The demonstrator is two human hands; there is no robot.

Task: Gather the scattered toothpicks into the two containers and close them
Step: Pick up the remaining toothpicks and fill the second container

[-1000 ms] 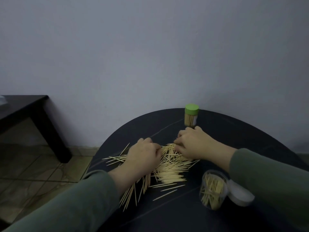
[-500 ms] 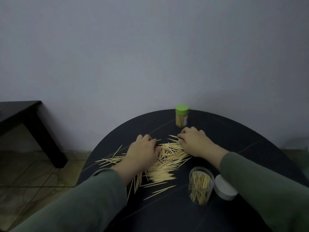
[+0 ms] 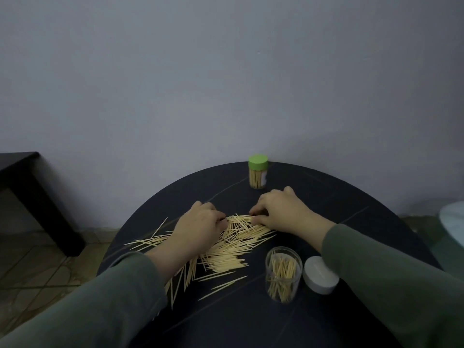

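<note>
A heap of pale toothpicks [image 3: 226,249] lies spread across the round black table [image 3: 351,212]. My left hand [image 3: 198,227] rests on the heap's left side, fingers curled down into the sticks. My right hand [image 3: 278,209] sits at the heap's far right end, its fingertips bent onto the toothpicks. Whether either hand actually holds any sticks is hidden under the fingers. An open clear jar [image 3: 283,273] partly filled with toothpicks stands at the front right, its white lid [image 3: 320,275] lying beside it. A closed jar with a green lid [image 3: 257,171] stands at the back edge.
A grey wall rises right behind the table. A dark low table [image 3: 30,192] stands on the tiled floor [image 3: 37,262] to the left. A pale rounded object [image 3: 453,222] shows at the right frame edge.
Both hands have stayed on the heap, with the right hand shifting slightly along its far end. The camera view has drifted a little.
</note>
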